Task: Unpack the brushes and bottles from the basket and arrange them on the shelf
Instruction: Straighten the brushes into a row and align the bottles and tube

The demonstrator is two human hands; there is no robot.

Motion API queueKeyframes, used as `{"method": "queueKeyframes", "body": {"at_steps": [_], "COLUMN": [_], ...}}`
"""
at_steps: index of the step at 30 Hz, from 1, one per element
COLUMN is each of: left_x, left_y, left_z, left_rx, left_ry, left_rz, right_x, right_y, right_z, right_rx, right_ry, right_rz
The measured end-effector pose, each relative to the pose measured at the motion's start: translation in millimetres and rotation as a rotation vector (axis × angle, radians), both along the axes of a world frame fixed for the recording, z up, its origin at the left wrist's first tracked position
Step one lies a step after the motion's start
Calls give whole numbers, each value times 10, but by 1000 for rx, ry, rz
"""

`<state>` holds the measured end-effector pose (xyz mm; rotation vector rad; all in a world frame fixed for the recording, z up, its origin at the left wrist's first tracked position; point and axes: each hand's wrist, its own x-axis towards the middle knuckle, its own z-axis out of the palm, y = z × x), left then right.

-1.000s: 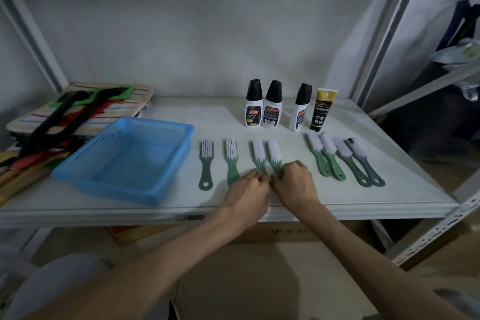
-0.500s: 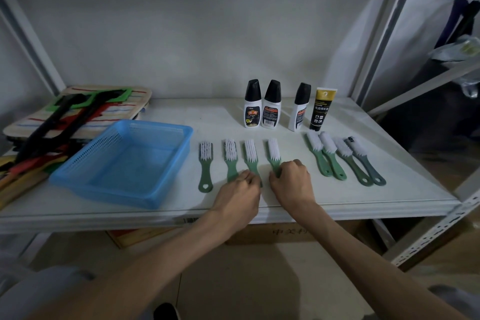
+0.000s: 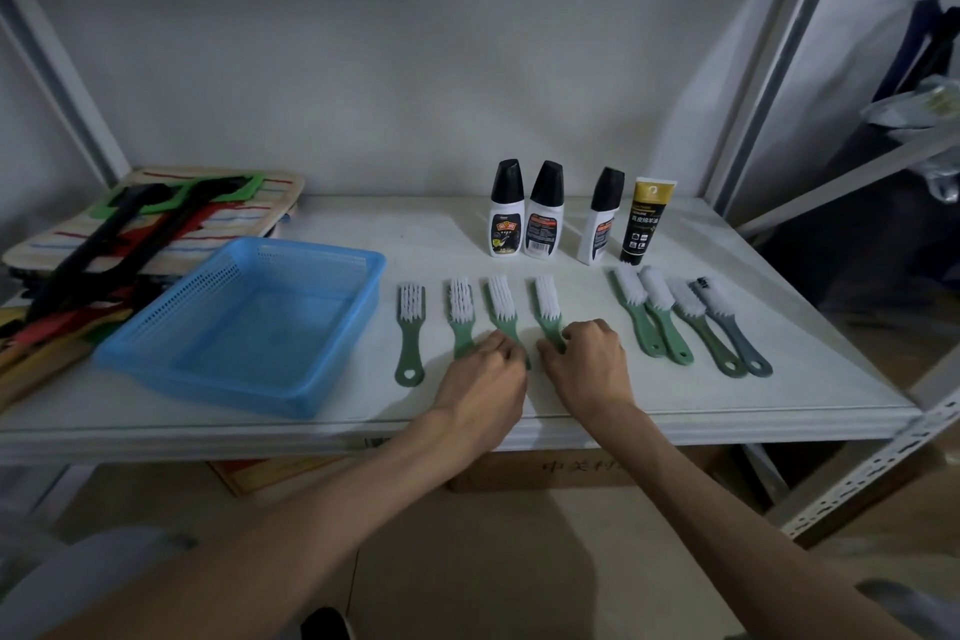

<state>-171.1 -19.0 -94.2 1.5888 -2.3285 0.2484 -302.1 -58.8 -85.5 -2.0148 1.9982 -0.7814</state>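
The blue basket (image 3: 244, 322) sits empty on the left of the white shelf (image 3: 675, 411). Several green brushes with white bristles lie in a row in front. My left hand (image 3: 483, 385) rests on the handle of the third brush (image 3: 501, 304). My right hand (image 3: 589, 364) pinches the handle of the fourth brush (image 3: 548, 301). Further right lies another group of brushes (image 3: 660, 307), one of them grey (image 3: 724, 314). Three white bottles with black caps (image 3: 545, 211) and a gold-and-black tube (image 3: 644, 218) stand at the back.
A striped mat with black, green and red long-handled tools (image 3: 150, 224) fills the shelf's left end. Metal uprights (image 3: 769, 68) frame the shelf on both sides. Cardboard boxes (image 3: 545, 470) sit under the shelf. A neighbouring rack (image 3: 883, 161) stands at right.
The third brush has slid left, away from the fourth, so a gap has opened between them. Both hands stayed on the handles, the left one drifting left.
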Motion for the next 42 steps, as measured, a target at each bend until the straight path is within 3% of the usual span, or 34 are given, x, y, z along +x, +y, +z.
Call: {"method": "queueKeyframes", "body": {"at_steps": [8,11,15,21,34,42], "left_x": [-730,-1109,-1382,-1342,-1069,-964], "left_y": [-307,-460,-635,-781,-412,-140], "left_z": [240,195,48,-5,55,58], "left_rx": [46,95,216,247,106,85], "left_ry": [255,216,197,238,110,164], "left_rz": [-240,-291,-193,-167,-134,-116], "right_x": [-900,-1100,-1177,-1227,-938,-898], "right_y": [-352,-388,-449,-528,-379,-155], "right_z": [557,446,309,262,215,153], "right_rx": [43,192,267,262,251,220], "right_ry": [-38,11,-4,-5,6,24], "right_rz": [-266,-281,-268,-244,-170,-126]}}
